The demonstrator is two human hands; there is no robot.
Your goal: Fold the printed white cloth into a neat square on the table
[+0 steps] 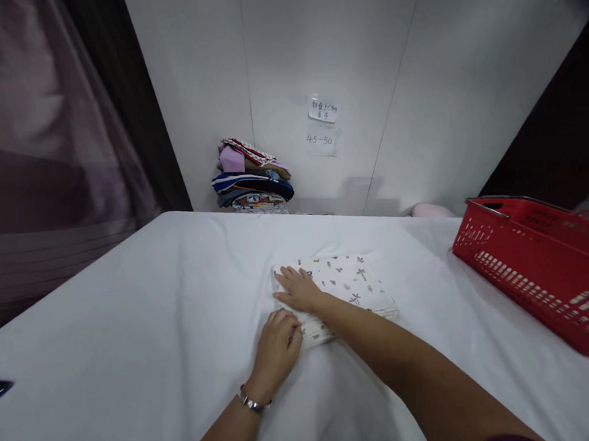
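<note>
A folded white cloth with small dark prints [345, 280] lies on the white table [131, 323], near its middle. My right hand [298, 288] rests flat on the cloth's left part, fingers stretched out. My left hand [278, 344], with a bracelet at the wrist, has its fingers curled around the cloth's near left corner.
A red plastic basket [541, 265] stands at the table's right side. A stack of folded colourful clothes [252, 176] sits against the white wall at the back, next to two paper notes [322, 125]. A dark curtain hangs at the left.
</note>
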